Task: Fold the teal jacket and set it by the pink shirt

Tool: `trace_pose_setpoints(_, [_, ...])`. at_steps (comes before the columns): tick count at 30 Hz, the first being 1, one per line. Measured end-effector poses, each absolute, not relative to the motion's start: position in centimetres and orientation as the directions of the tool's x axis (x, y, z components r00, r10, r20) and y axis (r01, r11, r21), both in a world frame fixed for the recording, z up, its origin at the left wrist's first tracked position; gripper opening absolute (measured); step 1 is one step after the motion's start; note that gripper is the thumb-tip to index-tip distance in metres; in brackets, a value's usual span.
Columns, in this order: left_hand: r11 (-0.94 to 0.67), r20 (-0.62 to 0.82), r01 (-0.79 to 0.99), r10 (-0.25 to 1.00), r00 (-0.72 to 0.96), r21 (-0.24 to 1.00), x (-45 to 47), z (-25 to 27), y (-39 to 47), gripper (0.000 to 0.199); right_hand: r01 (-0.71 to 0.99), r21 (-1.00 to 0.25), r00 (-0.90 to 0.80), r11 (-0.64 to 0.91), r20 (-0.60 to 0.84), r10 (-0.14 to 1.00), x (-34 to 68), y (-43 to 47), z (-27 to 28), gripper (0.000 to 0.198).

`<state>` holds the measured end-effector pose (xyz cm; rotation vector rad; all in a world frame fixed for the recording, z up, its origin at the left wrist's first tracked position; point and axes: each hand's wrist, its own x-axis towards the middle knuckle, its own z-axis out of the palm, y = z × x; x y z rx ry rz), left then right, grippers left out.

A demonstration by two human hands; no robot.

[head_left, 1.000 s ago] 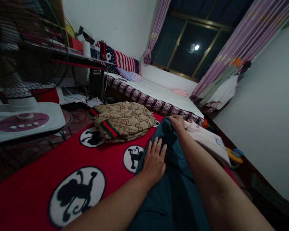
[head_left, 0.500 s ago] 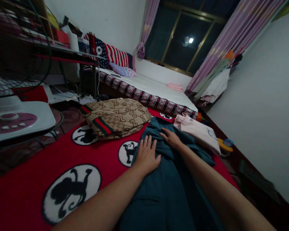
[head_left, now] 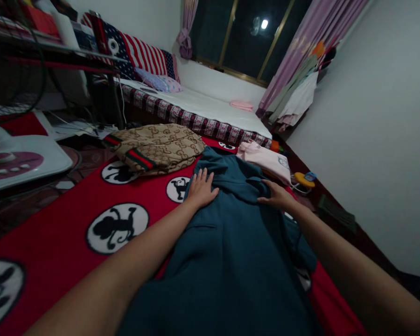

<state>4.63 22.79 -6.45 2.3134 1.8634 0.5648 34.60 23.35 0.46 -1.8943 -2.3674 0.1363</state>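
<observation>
The left hand (head_left: 202, 189) is lying flat on the teal garment (head_left: 227, 266), its fingers spread and gripping nothing, while the right hand (head_left: 279, 195) is touching the cloth on the other side, thumb and forefinger standing apart; its remaining fingers are mostly hidden. The two hands are resting well apart, with a bunched, rippled band of cloth running between them. The garment is lying on the red blanket (head_left: 59, 242), spreading from just beyond the hands back between the forearms, and a loose fold (head_left: 300, 245) is bulging out beside the right forearm. Judging by its drape, it is looking light, soft and limp, more likely to be creasing and shifting than holding a shape, and nothing about it is seeming fragile. Its smooth face is probably offering some slip, so a flat palm is likely serving better for smoothing than for lifting. The edges just outside each hand are appearing the best places for pinching, since a grip mid-cloth, near the slit (head_left: 202, 227) behind the left hand, is likely to be gathering wrinkles. A brown garment (head_left: 164, 148) is lying beyond the left hand, and a pink one (head_left: 266, 159) beyond the right.
</observation>
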Motion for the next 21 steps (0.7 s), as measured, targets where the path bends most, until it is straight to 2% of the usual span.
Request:
trace_pose_setpoints(3, [-0.247,0.206,0.913,0.961,0.186,0.325,4.5,-6.2,22.6,0.074,0.981,-0.114,-0.141,0.155,0.122,0.982,33.6,22.4,-0.4,0.075])
trace_pose_setpoints(5, [-0.251,0.205,0.911,0.960,0.191,0.327,4.5,-6.1,22.3,0.076,0.980,-0.163,-0.077,0.110,0.199,0.977,33.0,22.2,-0.5,0.073])
trace_pose_setpoints(8, [-0.269,0.198,0.909,0.957,0.214,0.319,4.5,-6.2,21.5,0.075,0.940,-0.340,0.088,-0.004,0.231,0.969,32.5,22.2,-0.3,0.070])
trace_pose_setpoints(10, [-0.303,0.170,0.902,0.950,0.262,0.307,4.1,-6.2,20.6,0.071,0.878,-0.473,0.180,-0.073,0.183,0.967,32.5,22.2,-0.3,0.065])
trace_pose_setpoints(13, [-0.420,0.094,0.855,0.907,0.411,0.306,3.0,-6.1,18.7,0.064,0.790,-0.603,0.202,-0.110,0.087,0.976,32.6,21.9,-0.6,0.056])
trace_pose_setpoints(18, [-0.564,0.088,0.695,0.800,0.593,0.447,0.2,-5.2,16.6,0.057,0.764,-0.638,0.176,-0.099,0.058,0.983,32.8,20.8,-1.0,0.020])
trace_pose_setpoints(21, [-0.543,0.130,0.593,0.793,0.595,0.595,-0.7,-4.5,17.0,0.041,0.778,-0.628,0.185,-0.004,0.223,0.957,32.7,20.7,0.7,0.029])
